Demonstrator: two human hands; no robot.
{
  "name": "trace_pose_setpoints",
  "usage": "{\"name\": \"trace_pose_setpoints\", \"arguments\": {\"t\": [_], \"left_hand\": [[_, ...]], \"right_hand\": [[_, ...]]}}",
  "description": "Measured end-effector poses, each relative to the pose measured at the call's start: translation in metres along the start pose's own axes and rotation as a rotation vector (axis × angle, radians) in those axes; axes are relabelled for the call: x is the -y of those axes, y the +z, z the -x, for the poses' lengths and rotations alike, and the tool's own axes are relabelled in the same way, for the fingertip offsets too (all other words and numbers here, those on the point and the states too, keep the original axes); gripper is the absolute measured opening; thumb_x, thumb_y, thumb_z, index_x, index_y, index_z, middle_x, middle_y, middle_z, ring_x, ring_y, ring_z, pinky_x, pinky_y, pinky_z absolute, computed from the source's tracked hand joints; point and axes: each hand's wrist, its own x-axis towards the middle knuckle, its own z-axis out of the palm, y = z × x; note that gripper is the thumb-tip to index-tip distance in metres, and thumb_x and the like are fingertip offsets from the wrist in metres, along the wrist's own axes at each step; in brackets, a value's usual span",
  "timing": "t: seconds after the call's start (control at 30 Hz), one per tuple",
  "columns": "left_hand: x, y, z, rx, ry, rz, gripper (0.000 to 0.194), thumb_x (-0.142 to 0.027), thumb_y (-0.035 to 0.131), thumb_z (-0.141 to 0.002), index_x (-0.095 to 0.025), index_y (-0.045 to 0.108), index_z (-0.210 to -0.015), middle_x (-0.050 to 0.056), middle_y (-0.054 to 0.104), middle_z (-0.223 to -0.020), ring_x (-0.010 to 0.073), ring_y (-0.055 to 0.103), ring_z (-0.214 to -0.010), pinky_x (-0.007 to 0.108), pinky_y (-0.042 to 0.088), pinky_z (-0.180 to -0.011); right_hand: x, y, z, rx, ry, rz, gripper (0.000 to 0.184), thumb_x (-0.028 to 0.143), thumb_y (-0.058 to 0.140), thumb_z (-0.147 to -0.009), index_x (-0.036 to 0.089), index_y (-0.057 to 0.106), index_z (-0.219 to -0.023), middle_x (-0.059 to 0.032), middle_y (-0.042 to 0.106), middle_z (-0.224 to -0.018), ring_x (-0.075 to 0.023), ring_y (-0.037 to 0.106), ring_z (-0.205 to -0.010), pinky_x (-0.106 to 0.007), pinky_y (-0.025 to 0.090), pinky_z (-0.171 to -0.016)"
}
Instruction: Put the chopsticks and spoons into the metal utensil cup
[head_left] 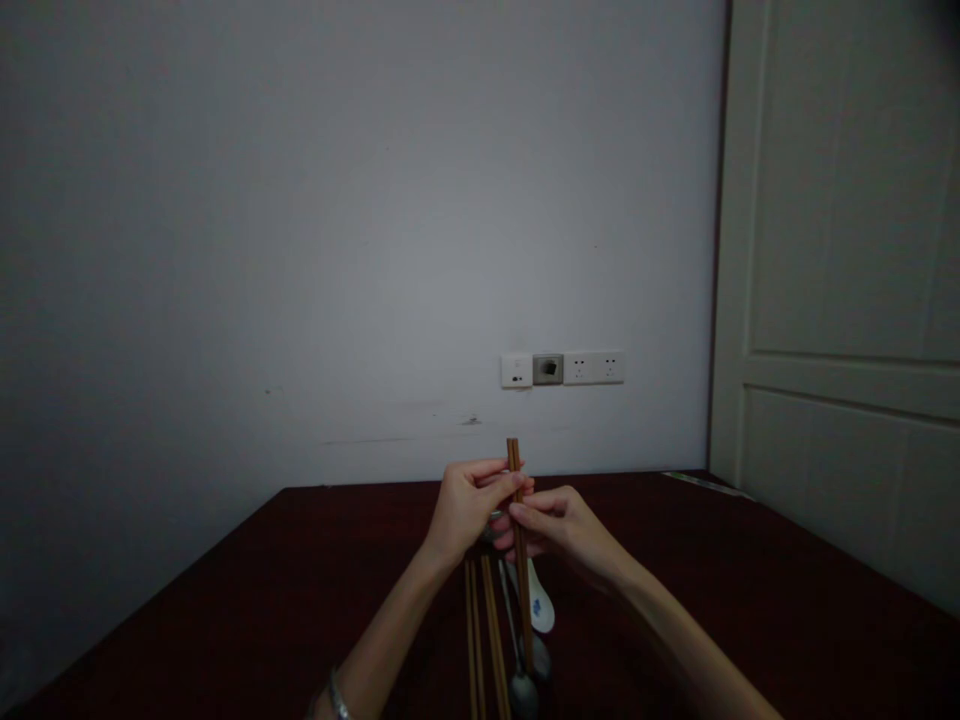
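A pair of brown wooden chopsticks (524, 590) stands nearly upright, gripped by both hands above the table. My left hand (469, 505) pinches them near the top, and my right hand (562, 525) pinches them a little lower. Several more chopsticks (493, 630) lie on the table below, to the left of the held pair. Beside them are a long-handled metal spoon (523, 693) and a white ceramic spoon (541, 605) with a blue pattern. Another dark metal spoon (540, 657) lies partly behind the held chopsticks. A small shiny object behind my hands is mostly hidden.
The dark red table (337, 550) reaches back to a pale wall (375, 250). Sockets and a switch (562, 369) are set in the wall above the table. A light panelled door (847, 300) stands at the right. A thin flat strip (705, 484) lies at the table's back right.
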Motion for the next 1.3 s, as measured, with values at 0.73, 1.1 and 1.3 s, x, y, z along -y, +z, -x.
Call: {"name": "trace_pose_setpoints", "arguments": {"t": [0.73,1.1,1.3], "left_hand": [[-0.006,0.001,0.008,0.012,-0.004,-0.03,0.037,-0.041,0.066,-0.064,-0.008,0.067,-0.083,0.008,0.065,-0.067,0.0058,0.045,-0.037,0.017,0.031,-0.033],[-0.007,0.001,0.005,-0.012,-0.024,0.014,0.03,-0.034,0.068,-0.063,-0.008,0.067,-0.079,0.01,0.068,-0.074,0.0146,0.061,-0.055,0.023,0.048,-0.05],[-0.01,0.001,0.003,-0.027,-0.018,0.042,0.032,-0.032,0.069,-0.062,-0.008,0.067,-0.082,0.011,0.069,-0.079,0.0201,0.065,-0.07,0.03,0.051,-0.068]], "right_hand": [[0.015,0.002,0.005,0.039,-0.033,0.098,0.034,0.043,0.06,-0.071,0.011,0.07,-0.078,-0.0118,0.069,-0.074,-0.0188,0.065,-0.069,-0.031,0.05,-0.065],[0.012,-0.009,0.003,0.044,-0.016,0.214,0.035,0.042,0.063,-0.068,0.011,0.069,-0.084,-0.009,0.068,-0.079,-0.0191,0.063,-0.074,-0.033,0.05,-0.068],[0.036,-0.028,0.008,-0.223,-0.09,0.318,0.041,0.04,0.065,-0.064,0.015,0.066,-0.097,-0.0095,0.068,-0.089,-0.0216,0.062,-0.081,-0.037,0.05,-0.072]]}}
